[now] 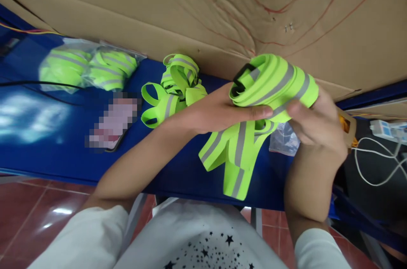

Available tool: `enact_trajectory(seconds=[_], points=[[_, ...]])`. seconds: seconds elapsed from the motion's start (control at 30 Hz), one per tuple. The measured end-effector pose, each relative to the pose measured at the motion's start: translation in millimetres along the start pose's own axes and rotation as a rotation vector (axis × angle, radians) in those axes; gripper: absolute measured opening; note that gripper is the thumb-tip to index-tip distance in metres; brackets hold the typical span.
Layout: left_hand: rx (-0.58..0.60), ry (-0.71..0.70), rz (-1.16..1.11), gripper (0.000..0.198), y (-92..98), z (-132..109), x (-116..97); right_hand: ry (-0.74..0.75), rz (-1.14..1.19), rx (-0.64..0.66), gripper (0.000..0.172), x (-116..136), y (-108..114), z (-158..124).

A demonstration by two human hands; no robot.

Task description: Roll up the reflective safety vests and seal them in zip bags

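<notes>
Cardboard [111, 1]: upright along the far side.
Desk [178, 180]: blue, carrying the things.
Strap roll [280, 84]: lime with grey stripes, held above the desk's right part, loops hanging below.
Bags [111, 67]: two, strap-filled, far left.
Strap heap [182, 69]: far middle, left of the roll.
Right hand [324, 127]: curled around the roll's right end.
Left hand [216, 112]: gripping the roll's left, thumb along its near side.
Phone [116, 118]: pixelated, near side of the bags.
Clear bag [282, 139]: right, partly hidden.

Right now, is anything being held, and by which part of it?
Yes, a wound bundle of yellow-green strap: the left hand holds its lower left side, and the right hand holds its right end.
</notes>
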State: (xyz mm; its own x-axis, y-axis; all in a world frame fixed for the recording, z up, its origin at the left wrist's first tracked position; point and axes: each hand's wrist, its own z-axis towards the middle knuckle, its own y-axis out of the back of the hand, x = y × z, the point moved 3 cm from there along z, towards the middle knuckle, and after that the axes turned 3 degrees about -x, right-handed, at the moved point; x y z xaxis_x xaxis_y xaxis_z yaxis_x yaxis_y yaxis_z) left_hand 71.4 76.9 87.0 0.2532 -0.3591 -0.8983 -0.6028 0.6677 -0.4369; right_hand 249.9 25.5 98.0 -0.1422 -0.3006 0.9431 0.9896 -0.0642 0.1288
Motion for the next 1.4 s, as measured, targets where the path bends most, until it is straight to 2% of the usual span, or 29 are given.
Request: enact_trajectory(seconds=[0.07,0.13,0.27,0.33,0.4,0.5,0.6,0.67,0.77,0.9,0.97,1.07,1.13,1.2,1.3,1.4], points=[[0.047,-0.034,0.076,0.032,-2.4,3,4,0.011,-0.054,-0.029,0.042,-3,-4,-2],[0.07,-0.037,0.099,0.043,-2.5,8,10,0.089,-0.061,-0.104,0.031,1,-9,-5],[0.151,0.013,0.008,0.057,-2.4,12,21,0.19,-0.008,-0.203,0.033,13,-17,-9],[0.229,0.054,-0.016,0.055,-5.0,11,25,0.218,0.004,-0.262,0.03,16,-18,-9],[0.267,0.102,-0.01,0.048,-8.1,9,31,0.249,-0.002,-0.325,0.02,18,-16,-9],[0.179,0.131,-0.022,0.04,-9.6,9,40,0.28,-0.085,-0.357,0.016,24,-14,-10],[0.087,0.126,-0.094,0.044,-9.3,11,44,0.32,-0.346,-0.272,0.036,34,-14,-14],[0.104,0.162,-0.191,0.044,-11.0,11,45,0.362,-0.48,-0.148,0.044,39,-16,-15],[0.149,0.239,-0.377,0.031,-17.1,9,43,0.421,-0.507,-0.003,0.049,41,-16,-15],[0.182,0.265,-0.499,0.034,-29.2,3,41,0.461,-0.535,-0.061,0.047,42,-10,-13],[0.129,0.274,-0.488,0.034,-32.0,1,42,0.466,-0.552,-0.069,0.047,43,-6,-13],[0.027,0.274,-0.404,0.032,-29.8,-2,41,0.457,-0.592,0.007,0.051,44,-1,-14],[0.018,0.254,-0.343,0.033,-26.8,-4,35,0.441,-0.614,0.025,0.053,44,1,-15],[0.066,0.22,-0.302,0.036,-24.2,-6,27,0.455,-0.624,0.023,0.053,46,1,-16],[0.206,0.192,-0.293,0.04,-22.6,-8,17,0.505,-0.637,0.022,0.047,51,0,-18],[0.29,0.154,-0.364,0.052,-22.2,-11,9,0.441,-0.694,0.098,0.047,56,4,-17]])
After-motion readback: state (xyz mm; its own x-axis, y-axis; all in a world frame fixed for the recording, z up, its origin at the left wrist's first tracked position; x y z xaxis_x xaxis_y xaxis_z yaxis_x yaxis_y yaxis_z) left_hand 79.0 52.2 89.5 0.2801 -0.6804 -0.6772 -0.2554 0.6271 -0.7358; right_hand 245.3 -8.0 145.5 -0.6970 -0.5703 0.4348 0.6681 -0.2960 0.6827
